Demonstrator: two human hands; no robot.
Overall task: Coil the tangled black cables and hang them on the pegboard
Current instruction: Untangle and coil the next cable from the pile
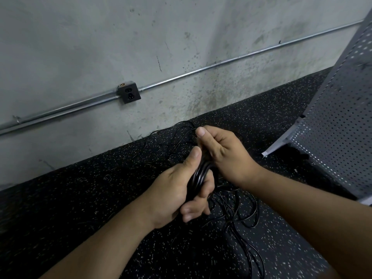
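Observation:
A bundle of black cable [199, 176] runs through my left hand [175, 190], whose fingers are closed around several gathered strands. Just above it, my right hand [223, 152] pinches the same cable between thumb and fingers. Loose black loops [239, 210] hang below both hands and trail over the floor; thinner strands [181, 127] spread toward the wall. The grey pegboard [340, 121] stands tilted at the right, with no cable on the part I can see.
The floor is black speckled rubber matting [80, 198]. A concrete wall [100, 37] rises behind, with a metal conduit [201, 70] and a dark outlet box [128, 93]. The pegboard's white foot [275, 147] rests on the floor near my right hand.

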